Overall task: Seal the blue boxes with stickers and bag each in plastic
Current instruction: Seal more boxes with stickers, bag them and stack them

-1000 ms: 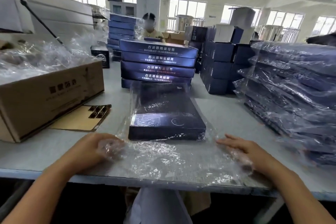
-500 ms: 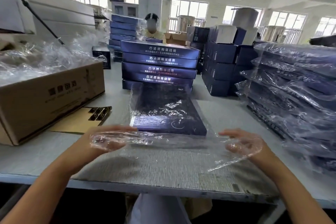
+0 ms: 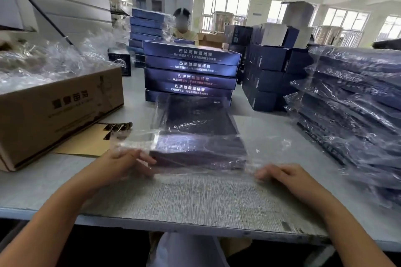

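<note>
Head cam has the blue box (image 3: 199, 136) lying flat on the grey surface (image 3: 195, 201) right in front of me, inside its clear plastic bag (image 3: 260, 147). The box sits just in front of the stack of unbagged blue boxes (image 3: 191, 71). The bag's open end faces me, and loose film sticks out on both sides of the box.

My left hand (image 3: 121, 165) is at the box's near left corner, fingers curled, pinching the film there against the edge. My right hand (image 3: 282, 174) is at the near right end of the bag, just off the box's corner, with its fingers bent down over the film. It's blurry, so I can't tell whether it's gripping the film or only pressing on it.

On the left is a cardboard carton (image 3: 58, 110) heaped with loose plastic (image 3: 50, 63), and beside it a brown sheet (image 3: 86, 147) with dark stickers (image 3: 118, 128) on it. The pile of bagged boxes (image 3: 351, 104) is on the right. Another person (image 3: 184, 32) sits behind the stack.
</note>
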